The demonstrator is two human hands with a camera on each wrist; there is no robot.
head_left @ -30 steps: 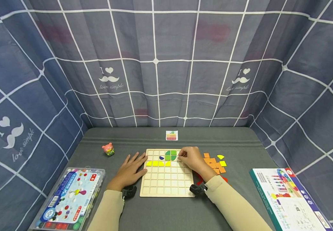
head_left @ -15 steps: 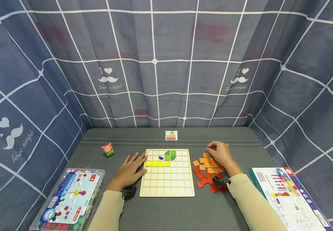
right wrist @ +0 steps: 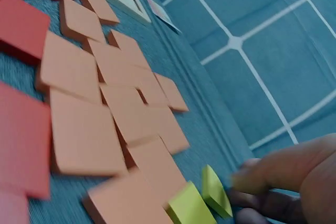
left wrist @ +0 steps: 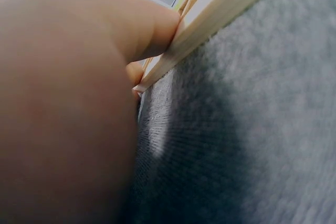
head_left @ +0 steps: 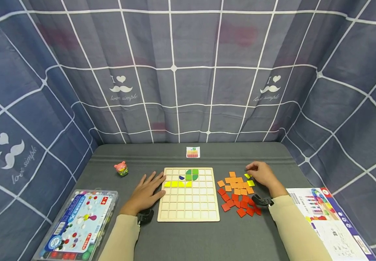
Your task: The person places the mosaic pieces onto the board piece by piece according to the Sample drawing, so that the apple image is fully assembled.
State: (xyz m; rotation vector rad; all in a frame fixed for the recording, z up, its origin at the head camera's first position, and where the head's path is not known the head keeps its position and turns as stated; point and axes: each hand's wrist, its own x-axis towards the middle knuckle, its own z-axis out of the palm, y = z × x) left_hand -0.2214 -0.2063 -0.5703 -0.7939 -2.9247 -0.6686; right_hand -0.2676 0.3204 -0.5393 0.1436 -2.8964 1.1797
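Observation:
A pale wooden grid board [head_left: 188,208] lies mid-table, bearing a row of yellow tiles [head_left: 174,184], several green pieces [head_left: 189,177] and a dark blue half-round piece [head_left: 182,177]. My left hand [head_left: 144,192] lies spread beside it, fingertips touching its left edge [left wrist: 197,32]. Right of the board, my right hand [head_left: 263,174] bends its fingers at a yellow quarter-round piece [right wrist: 215,191], fingertips right at its edge. I cannot tell whether they grip it. A yellow square [head_left: 250,183] lies just below.
Loose orange tiles [head_left: 235,180] and red tiles [head_left: 240,204] lie right of the board. A small pattern card [head_left: 193,152] lies behind it. A pink pig figure [head_left: 121,168] stands at left. A plastic case [head_left: 80,221] is front left, a printed box [head_left: 328,224] front right.
My right hand has moved from the board's upper right, over the orange tiles, to the yellow quarter-round piece. My left hand has stayed at the board's left edge.

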